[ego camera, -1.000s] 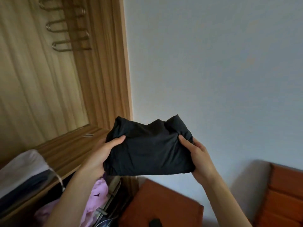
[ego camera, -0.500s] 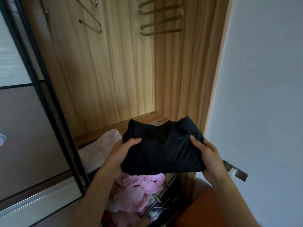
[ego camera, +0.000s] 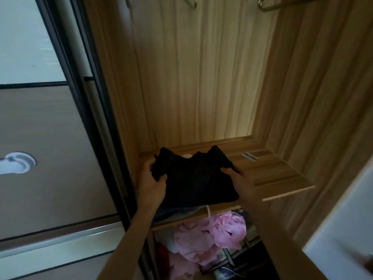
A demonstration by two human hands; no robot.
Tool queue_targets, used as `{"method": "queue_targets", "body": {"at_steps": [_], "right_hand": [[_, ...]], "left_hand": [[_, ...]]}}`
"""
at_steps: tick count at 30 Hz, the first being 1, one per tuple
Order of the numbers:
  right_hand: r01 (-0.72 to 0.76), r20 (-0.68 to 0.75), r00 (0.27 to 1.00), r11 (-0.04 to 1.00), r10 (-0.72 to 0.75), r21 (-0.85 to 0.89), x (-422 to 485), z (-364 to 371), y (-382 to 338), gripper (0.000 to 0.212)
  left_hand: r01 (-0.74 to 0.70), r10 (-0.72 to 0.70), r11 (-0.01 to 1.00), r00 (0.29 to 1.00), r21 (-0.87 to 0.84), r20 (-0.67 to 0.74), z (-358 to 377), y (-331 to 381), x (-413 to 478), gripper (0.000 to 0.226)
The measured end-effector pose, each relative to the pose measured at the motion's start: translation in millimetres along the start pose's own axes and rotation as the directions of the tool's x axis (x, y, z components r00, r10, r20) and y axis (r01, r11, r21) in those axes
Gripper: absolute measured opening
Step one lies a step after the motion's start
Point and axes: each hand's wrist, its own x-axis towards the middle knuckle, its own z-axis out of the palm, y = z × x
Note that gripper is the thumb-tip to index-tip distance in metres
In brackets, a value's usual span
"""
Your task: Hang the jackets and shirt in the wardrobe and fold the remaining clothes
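A folded black garment (ego camera: 193, 178) lies on top of a small stack of folded clothes (ego camera: 177, 213) on the left part of the wooden wardrobe shelf (ego camera: 278, 174). My left hand (ego camera: 151, 182) grips its left edge, fingers curled round the cloth. My right hand (ego camera: 240, 180) holds its right edge, thumb on top and fingers underneath. White fabric (ego camera: 187, 156) peeks out behind the garment.
Metal hangers (ego camera: 268, 4) hang at the top of the wardrobe. Pink clothes (ego camera: 210, 237) and a dark bag fill the compartment under the shelf. A sliding door (ego camera: 50, 138) with a round handle (ego camera: 18, 165) stands at the left. A white wall edge (ego camera: 343, 229) is at the right.
The view swung left from the wall to the wardrobe. Both hands carried the black garment forward and down onto the stack on the shelf.
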Motion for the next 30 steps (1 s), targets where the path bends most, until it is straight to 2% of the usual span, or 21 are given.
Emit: {"method": "queue_targets", "body": {"at_steps": [3,8,10,12,13,14,15,16,17,18,20,22,24,28,30], "right_hand": [[-0.017,0.092,0.995,0.994,0.027,-0.108,57,23,20,0.046],[0.037,0.238,0.971,0.968,0.023,-0.246,121,47,40,0.037],[0.14,0.298,0.955,0.903,-0.014,-0.407,136,54,47,0.046],[0.348,0.294,0.934,0.719,-0.206,-0.602,145,60,55,0.059],[0.48,0.307,0.875,0.581,-0.375,-0.658,147,63,60,0.06],[0.613,0.367,0.769,0.438,-0.524,-0.658,145,67,64,0.057],[0.722,0.462,0.656,0.319,-0.597,-0.614,143,71,70,0.051],[0.799,0.57,0.561,0.212,-0.601,-0.563,142,76,77,0.045],[0.835,0.661,0.51,0.132,-0.551,-0.534,143,79,87,0.041],[0.839,0.72,0.51,0.088,-0.471,-0.537,145,81,97,0.043],[0.801,0.745,0.584,0.082,-0.323,-0.593,154,80,111,0.053],[0.779,0.735,0.623,0.124,-0.269,-0.615,164,78,112,0.069],[0.774,0.737,0.632,0.139,-0.24,-0.618,171,79,108,0.083],[0.769,0.735,0.638,0.146,-0.229,-0.623,158,75,101,0.094],[0.754,0.731,0.656,0.176,-0.185,-0.633,148,71,97,0.087]], "left_hand": [[-0.026,0.036,0.998,0.986,0.061,-0.163,19,-15,22,0.052],[0.122,-0.104,0.991,0.966,0.062,-0.235,23,-54,72,0.045],[0.144,-0.08,0.963,0.96,0.226,-0.269,24,-74,82,0.045],[0.077,0.068,0.867,0.96,0.492,-0.27,32,-90,78,0.042],[-0.005,0.177,0.787,0.96,0.617,-0.218,39,-97,72,0.039],[-0.095,0.256,0.705,0.958,0.703,-0.127,47,-105,66,0.038],[-0.156,0.278,0.639,0.96,0.754,-0.037,54,-112,60,0.038],[-0.161,0.245,0.596,0.969,0.787,0.012,59,-119,55,0.042],[-0.122,0.18,0.58,0.983,0.806,0.019,61,-129,53,0.05],[-0.067,0.115,0.572,0.993,0.818,0.002,62,-135,51,0.059],[0.027,0.019,0.563,0.999,0.826,-0.046,59,-145,52,0.073],[0.063,-0.042,0.557,0.998,0.828,-0.048,59,-146,59,0.085],[0.083,-0.081,0.545,0.996,0.834,-0.047,61,-140,66,0.093],[0.096,-0.104,0.527,0.993,0.844,-0.048,62,-129,57,0.079],[0.088,-0.101,0.534,0.994,0.841,-0.04,59,-122,49,0.079]]}}
